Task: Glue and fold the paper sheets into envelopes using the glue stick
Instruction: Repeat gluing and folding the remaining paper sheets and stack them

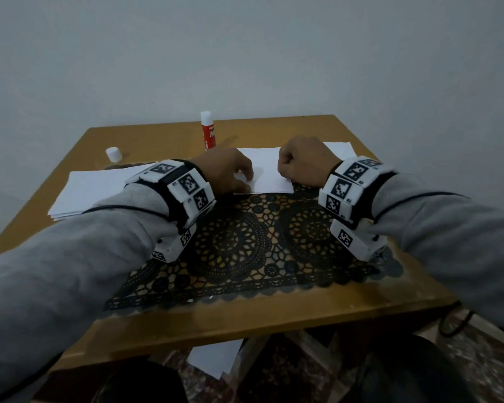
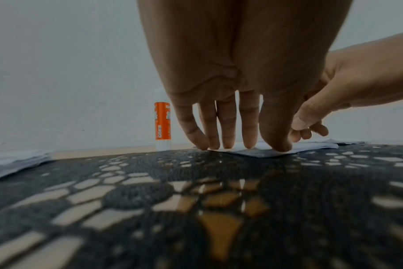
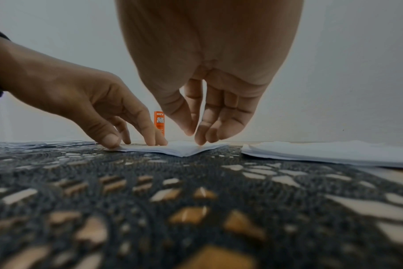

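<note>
A folded white paper sheet (image 1: 266,167) lies at the far edge of the black lace mat (image 1: 245,242). My left hand (image 1: 246,181) presses its left part flat with straight fingertips (image 2: 228,143) and the thumb. My right hand (image 1: 285,175) is at the sheet's right edge; its bent fingertips (image 3: 201,141) touch the paper (image 3: 179,150), and the thumb hovers just above with nothing between them. The red glue stick (image 1: 207,130) stands upright and uncapped behind the sheet. Its white cap (image 1: 113,154) stands at the far left.
A stack of plain sheets (image 1: 99,187) lies left of the mat, under my left wrist. More white paper (image 1: 341,148) lies at the far right, behind my right hand. The wooden table (image 1: 245,324) ends at a grey wall. Sheets lie on the floor (image 1: 213,359) below.
</note>
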A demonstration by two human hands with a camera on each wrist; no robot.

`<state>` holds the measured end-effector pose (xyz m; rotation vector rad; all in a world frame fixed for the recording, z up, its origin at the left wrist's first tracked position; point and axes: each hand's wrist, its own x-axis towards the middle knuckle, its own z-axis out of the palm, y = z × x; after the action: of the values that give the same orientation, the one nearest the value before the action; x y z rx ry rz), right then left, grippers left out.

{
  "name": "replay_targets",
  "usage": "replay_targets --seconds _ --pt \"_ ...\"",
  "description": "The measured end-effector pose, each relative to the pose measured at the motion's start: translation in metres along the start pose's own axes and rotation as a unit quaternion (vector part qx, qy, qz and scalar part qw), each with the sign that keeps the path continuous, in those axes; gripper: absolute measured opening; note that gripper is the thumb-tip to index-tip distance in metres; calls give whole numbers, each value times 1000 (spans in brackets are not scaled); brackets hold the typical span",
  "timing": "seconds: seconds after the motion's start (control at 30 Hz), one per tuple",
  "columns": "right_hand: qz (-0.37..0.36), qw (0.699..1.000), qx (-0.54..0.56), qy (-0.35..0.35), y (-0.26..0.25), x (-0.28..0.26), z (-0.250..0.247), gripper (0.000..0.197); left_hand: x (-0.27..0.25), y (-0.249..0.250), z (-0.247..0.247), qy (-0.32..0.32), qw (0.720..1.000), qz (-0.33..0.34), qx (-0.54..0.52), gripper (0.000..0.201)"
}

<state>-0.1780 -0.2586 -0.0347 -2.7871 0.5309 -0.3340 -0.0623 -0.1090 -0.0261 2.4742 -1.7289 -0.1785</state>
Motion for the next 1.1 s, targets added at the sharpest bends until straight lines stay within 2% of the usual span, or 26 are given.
replay_targets --seconds 0.1,0.2,0.3,0.4,0.53,0.63,0.73,0.9,1.0,1.1 --pt "9 1000 -9 0 0 1 -1 16 1 0 2 19 1000 14 1 25" --pt "27 999 -17 3 2 1 -1 26 2 0 3 21 999 25 4 19" --pt "38 999 -6 12 2 2 -1 20 2 -1 2 32 998 43 13 13" --pt "42 999 1 10 3 3 1 20 2 1 1 37 998 41 23 15" --pt "29 999 17 11 3 3 1 16 5 1 4 44 999 7 24 16" --pt "23 999 43 3 1 1 1 9 7 1 5 32 999 -5 17 10" --pt "12 997 78 -3 -2 -2 0 11 8 1 4 22 1000 -10 5 8" --pt "-28 993 102 -50 -6 -5 -2 11 9 1 6 42 999 -24 -12 10" --pt "-23 993 91 -73 -3 -4 -1 10 6 3 4 59 998 -2 1 12" --pt "-19 994 65 -81 -3 -3 0 9 3 5 3 50 998 29 31 18"
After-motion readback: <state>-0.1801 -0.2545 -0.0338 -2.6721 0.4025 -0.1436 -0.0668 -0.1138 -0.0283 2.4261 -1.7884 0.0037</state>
